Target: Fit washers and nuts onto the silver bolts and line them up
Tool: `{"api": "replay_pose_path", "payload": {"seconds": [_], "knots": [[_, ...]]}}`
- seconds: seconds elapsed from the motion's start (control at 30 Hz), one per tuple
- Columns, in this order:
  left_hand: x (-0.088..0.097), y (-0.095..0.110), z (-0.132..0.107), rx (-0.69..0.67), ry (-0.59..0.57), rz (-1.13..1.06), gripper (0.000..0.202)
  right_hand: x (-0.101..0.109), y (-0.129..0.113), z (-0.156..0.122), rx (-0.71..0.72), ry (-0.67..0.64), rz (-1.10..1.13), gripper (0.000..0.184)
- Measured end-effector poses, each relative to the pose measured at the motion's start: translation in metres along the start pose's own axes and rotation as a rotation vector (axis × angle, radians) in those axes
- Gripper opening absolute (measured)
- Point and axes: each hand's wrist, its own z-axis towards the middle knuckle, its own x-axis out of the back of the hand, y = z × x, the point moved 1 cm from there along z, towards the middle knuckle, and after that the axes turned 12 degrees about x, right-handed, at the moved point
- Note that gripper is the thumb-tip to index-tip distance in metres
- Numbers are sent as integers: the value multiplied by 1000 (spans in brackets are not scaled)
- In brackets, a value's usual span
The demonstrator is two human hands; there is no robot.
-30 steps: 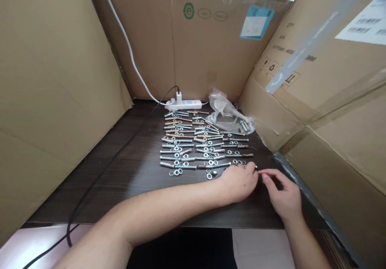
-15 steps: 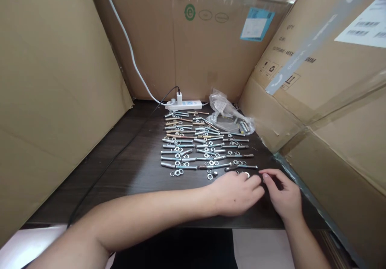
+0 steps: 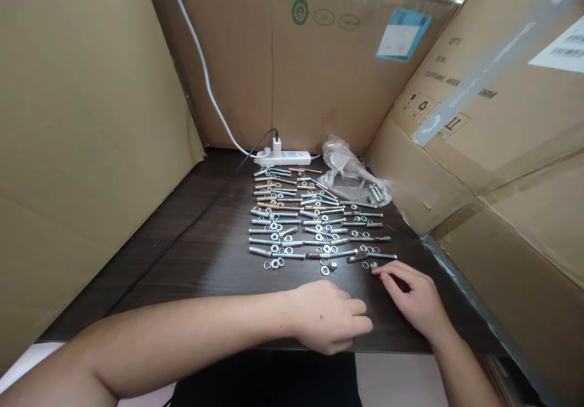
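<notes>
You're probably arranging the nut [image 3: 374, 264]; next, settle it gently. Right hand [image 3: 413, 296], left hand [image 3: 331, 317]: can't tell whether closed.

A small silvery nut [image 3: 374, 265] lies just right of a thin metal ring [image 3: 365, 266]

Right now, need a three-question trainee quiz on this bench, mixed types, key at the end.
1. True or false: the white power strip lies nearer the person than the bolts.

2. Multiple choice: whose fingertips are at the right front edge of the laid-out hardware?
A) left hand
B) right hand
C) neither

3. Fill in: from the person's viewpoint, the clear plastic bag lies to the ___ of the power strip.

Key: 1. False, it lies beyond them. 2. B. 3. right.
</notes>
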Motion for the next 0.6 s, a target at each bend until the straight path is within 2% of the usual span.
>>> {"api": "replay_pose_path", "payload": {"seconds": [0.13, 0.3, 0.37, 0.47, 0.6], "knots": [[1, -3, 0, 10, 3, -43, 8, 4, 1, 11, 6, -6, -10, 22], [12, -18, -1, 13, 51, -112, 9, 28, 8, 40, 19, 77, -35, 21], [24, -33, -4, 59, 129, -107, 13, 39, 16, 62, 24, 105, -75, 21], [50, -63, -16, 207, 321, -126, 17, 46, 35, 99, -25, 110, -154, 23], [83, -104, -47, 413, 532, -176, 26, 37, 68, 147, -179, -9, -320, 27]]}}
